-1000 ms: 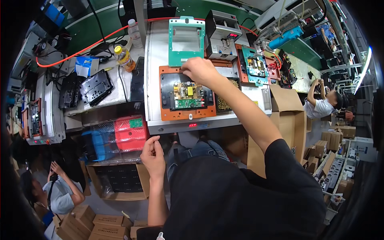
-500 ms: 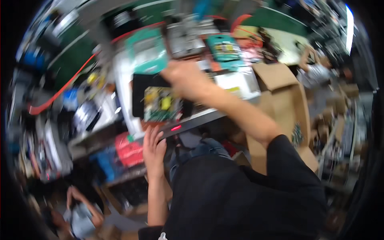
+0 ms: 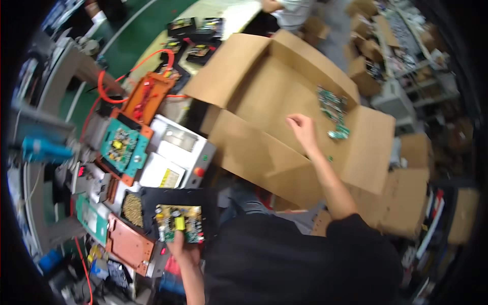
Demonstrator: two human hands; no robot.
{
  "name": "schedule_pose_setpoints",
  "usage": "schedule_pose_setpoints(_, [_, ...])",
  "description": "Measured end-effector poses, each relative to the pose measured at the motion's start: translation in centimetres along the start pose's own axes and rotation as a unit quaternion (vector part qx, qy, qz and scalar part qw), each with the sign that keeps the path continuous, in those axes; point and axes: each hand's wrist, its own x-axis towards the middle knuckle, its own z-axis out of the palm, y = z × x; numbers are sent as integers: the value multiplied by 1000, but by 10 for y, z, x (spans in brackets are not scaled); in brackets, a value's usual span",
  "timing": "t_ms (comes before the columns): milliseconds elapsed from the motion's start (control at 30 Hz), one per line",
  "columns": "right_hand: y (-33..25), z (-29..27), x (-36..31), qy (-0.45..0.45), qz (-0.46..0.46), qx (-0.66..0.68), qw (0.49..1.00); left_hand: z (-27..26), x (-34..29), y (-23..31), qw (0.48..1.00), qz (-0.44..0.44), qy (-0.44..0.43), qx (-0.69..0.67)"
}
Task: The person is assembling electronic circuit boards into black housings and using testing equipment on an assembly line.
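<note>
Looking down from the head cam, the bench is packed with an orange tray (image 3: pixel 131 244) and a white machine (image 3: pixel 161 172), with cartons (image 3: pixel 404 190) across the way, and the left hand (image 3: pixel 184 253) is gripping a black plate (image 3: pixel 150 198) with the board (image 3: pixel 192 217) on it. Its fingers are mostly hidden underneath; the right hand (image 3: pixel 304 128) is curled over the box (image 3: pixel 264 94), too blurry to tell if it's pinching anything. Flaps are splayed, green boards (image 3: pixel 331 108) hug one wall, plenty of bare cardboard around that hand.
</note>
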Motion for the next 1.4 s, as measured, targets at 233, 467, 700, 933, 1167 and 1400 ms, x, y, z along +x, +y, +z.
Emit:
schedule_pose_setpoints(233, [-126, 151, 111, -153, -306, 98, 934, 67, 8, -19, 998, 9, 59, 14])
schedule_pose_setpoints(467, [-256, 327, 149, -228, -616, 35, 753, 86, -5, -30, 984, 43, 171, -9])
schedule_pose_setpoints(700, [-295, 368, 163, -303, -700, -114, 636, 82, -12, -34, 965, 131, 225, -44])
schedule_pose_setpoints(933, [-350, 299, 135, -276, -516, 223, 780, 84, -9, -10, 952, 196, 221, -82])
schedule_pose_setpoints(1167, [-322, 162, 6, -487, -470, 183, 713, 79, 3, 7, 925, 302, 225, -46])
schedule_pose_setpoints(1400, [-319, 129, -60, -429, -547, 157, 701, 68, -7, 14, 906, 344, 212, 129])
